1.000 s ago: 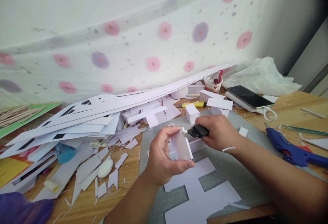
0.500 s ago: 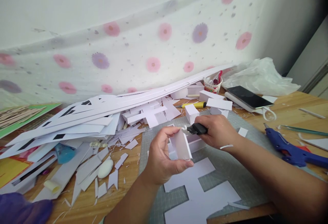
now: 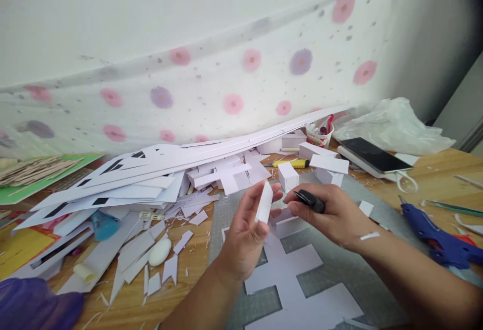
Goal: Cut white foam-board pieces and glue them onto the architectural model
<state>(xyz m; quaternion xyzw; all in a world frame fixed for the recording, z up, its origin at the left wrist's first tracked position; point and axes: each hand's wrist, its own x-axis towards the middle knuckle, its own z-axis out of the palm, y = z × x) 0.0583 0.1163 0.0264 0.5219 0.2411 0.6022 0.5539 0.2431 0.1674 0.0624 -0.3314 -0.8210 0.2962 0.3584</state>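
My left hand (image 3: 245,234) pinches a small folded white paper piece (image 3: 264,202) and holds it upright above the grey cutting mat (image 3: 332,254). Just to its right, my right hand (image 3: 332,214) is closed round a black utility knife (image 3: 310,199), its tip close to the paper piece. Under both hands lie white cross-shaped cut-outs (image 3: 290,274) and a small white paper box (image 3: 289,225) on the mat.
A heap of white paper sheets and offcuts (image 3: 151,179) covers the wooden table on the left. A blue glue gun (image 3: 437,234) lies at the right. Further back are a phone (image 3: 373,155), a plastic bag (image 3: 392,124), a cup of pens (image 3: 320,134), a yellow cutter (image 3: 292,163) and paper cubes (image 3: 289,175).
My left hand has turned the paper piece edge-on and raised it. My right hand with the knife has drawn slightly back from it. The camera has tilted down a little.
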